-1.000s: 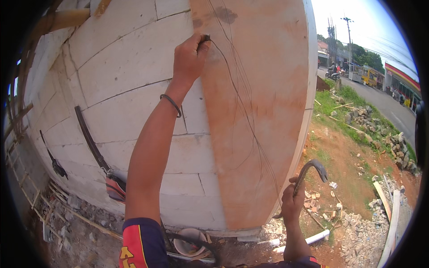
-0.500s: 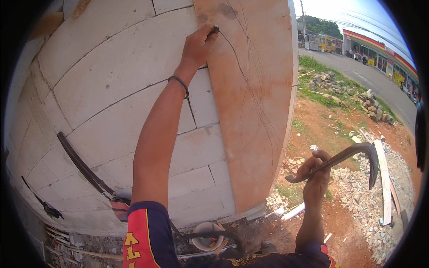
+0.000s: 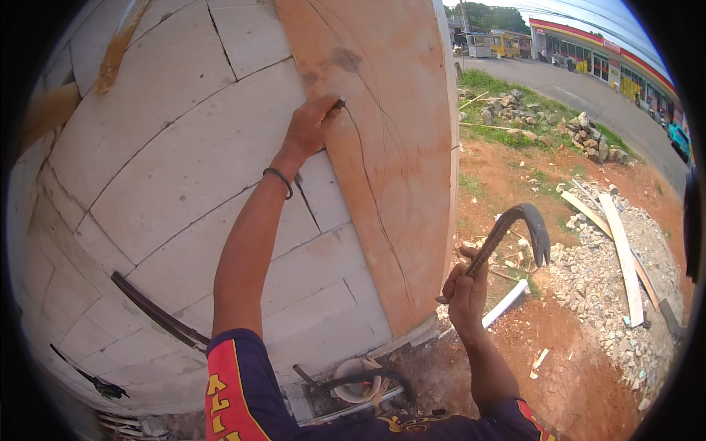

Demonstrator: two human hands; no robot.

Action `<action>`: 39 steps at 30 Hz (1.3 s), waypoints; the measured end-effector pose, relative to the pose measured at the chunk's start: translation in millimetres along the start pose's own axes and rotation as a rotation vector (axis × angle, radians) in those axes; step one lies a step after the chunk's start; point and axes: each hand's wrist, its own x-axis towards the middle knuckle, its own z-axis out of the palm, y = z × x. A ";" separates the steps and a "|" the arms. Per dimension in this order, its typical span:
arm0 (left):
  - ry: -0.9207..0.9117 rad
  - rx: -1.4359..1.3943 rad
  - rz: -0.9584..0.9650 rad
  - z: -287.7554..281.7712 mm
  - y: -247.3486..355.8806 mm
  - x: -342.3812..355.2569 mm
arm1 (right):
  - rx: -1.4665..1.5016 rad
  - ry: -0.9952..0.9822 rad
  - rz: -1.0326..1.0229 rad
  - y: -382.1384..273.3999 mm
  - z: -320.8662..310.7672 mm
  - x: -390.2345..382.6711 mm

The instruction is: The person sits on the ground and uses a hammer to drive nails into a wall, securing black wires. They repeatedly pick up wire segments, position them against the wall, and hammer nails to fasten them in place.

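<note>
My left hand is raised to the left edge of a tan wooden panel standing against the block wall. Its fingers are closed round a small dark piece, mostly hidden in the grip, with a thin dark cord hanging from it down the panel. Out to the right, away from the wall, my right hand grips a rusty pry bar near its lower end. The bar's hooked, split claw points up and over to the right.
The pale block wall fills the left, with a dark strap-like strip at its lower part. A white bucket stands at the wall's foot. Rubble, planks and a white pipe lie on the red soil at right.
The pry bar has swung from nearly level to steeper, its hook now higher above my right hand. My left hand sits slightly lower on the panel, still gripping. The view has shifted.
</note>
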 end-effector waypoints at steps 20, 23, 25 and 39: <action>0.162 0.120 0.124 19.3 -5.6 -10.1 | -0.277 -0.101 -0.006 5.7 110.7 129.8; 0.148 0.161 0.129 19.4 -7.6 -9.7 | -0.323 -0.135 0.046 2.4 109.6 129.4; 0.153 0.140 0.146 19.1 -8.0 -10.9 | -0.289 -0.110 0.032 0.0 107.6 127.5; 0.226 -0.044 0.099 11.4 -28.6 1.9 | -0.160 -0.120 0.029 8.6 106.1 127.4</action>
